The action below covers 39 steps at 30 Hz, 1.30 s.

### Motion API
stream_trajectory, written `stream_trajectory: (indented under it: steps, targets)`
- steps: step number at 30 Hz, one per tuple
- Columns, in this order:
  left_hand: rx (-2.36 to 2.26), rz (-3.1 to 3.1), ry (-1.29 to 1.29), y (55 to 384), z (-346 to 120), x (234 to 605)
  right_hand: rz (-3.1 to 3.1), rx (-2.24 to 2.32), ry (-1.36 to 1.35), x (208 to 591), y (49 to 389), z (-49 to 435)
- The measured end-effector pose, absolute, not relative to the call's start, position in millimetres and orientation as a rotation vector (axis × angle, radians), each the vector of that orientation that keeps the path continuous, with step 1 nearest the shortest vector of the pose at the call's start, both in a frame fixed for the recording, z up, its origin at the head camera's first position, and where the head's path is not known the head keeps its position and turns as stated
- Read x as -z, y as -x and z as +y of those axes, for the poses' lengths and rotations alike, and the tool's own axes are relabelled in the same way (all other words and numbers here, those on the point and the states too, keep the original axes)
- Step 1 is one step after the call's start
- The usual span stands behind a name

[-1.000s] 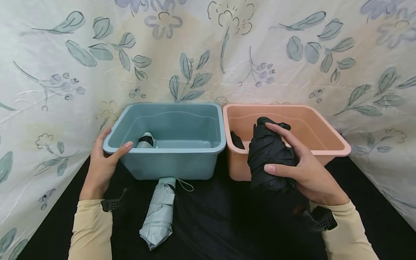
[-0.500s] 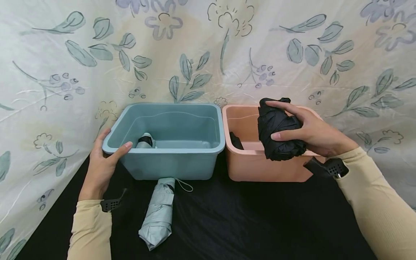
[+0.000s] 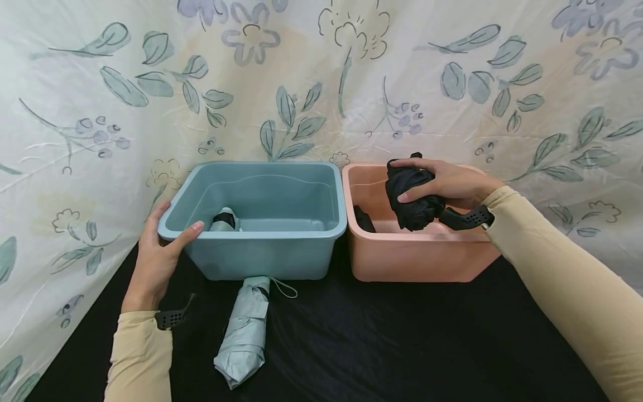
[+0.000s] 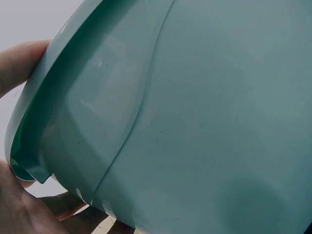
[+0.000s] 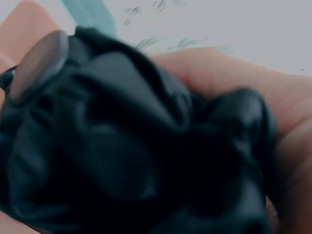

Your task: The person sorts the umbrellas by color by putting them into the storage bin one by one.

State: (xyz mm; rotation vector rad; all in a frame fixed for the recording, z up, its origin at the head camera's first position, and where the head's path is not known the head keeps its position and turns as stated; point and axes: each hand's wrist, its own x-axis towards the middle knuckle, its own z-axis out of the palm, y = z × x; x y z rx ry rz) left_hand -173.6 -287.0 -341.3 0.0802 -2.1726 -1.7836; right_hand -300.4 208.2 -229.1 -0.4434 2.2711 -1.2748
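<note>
In the head view my right hand point(image 3: 454, 180) grips a black folded umbrella point(image 3: 414, 202), bundled in loose fabric, over the opening of the orange bin point(image 3: 412, 262). The right wrist view is filled by its dark, creased cloth, with the thumb lying across it. My left hand point(image 3: 153, 259) holds the front left corner of the blue bin point(image 3: 261, 235), thumb at the rim and fingers around the outer side. Inside that bin lies a pale item with a black band point(image 3: 225, 219), partly hidden by the front wall. A dark item point(image 3: 364, 219) shows in the orange bin's left side.
A light grey-green folded umbrella point(image 3: 243, 335) with a wrist loop lies on the black cloth point(image 3: 382, 340), in front of the blue bin. The two bins stand side by side. Behind them hangs a floral curtain point(image 3: 301, 67).
My right hand has carried the black folded umbrella up from in front of the orange bin, then back and over its opening. The left hand stays at the blue bin's corner.
</note>
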Motion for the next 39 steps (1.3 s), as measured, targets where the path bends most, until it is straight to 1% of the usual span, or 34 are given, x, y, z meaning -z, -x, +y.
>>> stream_trajectory:
  steps: [3,13,20,23,29,36,39]
  targets:
    - [1.78,-2.171,-0.08,173.5,-286.6,341.8,2.283,1.153,0.429,235.3,309.7,204.5]
    - [1.782,-2.166,-0.082,173.7,-285.3,342.4,2.463,0.767,0.601,255.2,333.0,190.5]
    - [1.794,-2.161,-0.08,173.9,-285.7,342.7,2.319,0.873,0.513,267.7,340.7,181.2]
    - [1.79,-2.162,-0.08,173.7,-285.8,342.8,2.362,0.826,0.531,270.7,342.9,178.5]
    - [1.782,-2.166,-0.073,173.8,-285.6,343.0,2.529,0.564,0.625,273.6,345.9,175.7]
    - [1.789,-2.167,-0.083,173.8,-286.3,342.4,2.454,0.539,0.494,278.7,349.4,171.5]
    - [1.787,-2.172,-0.087,173.5,-286.3,341.9,2.438,0.501,0.505,279.2,350.2,171.3]
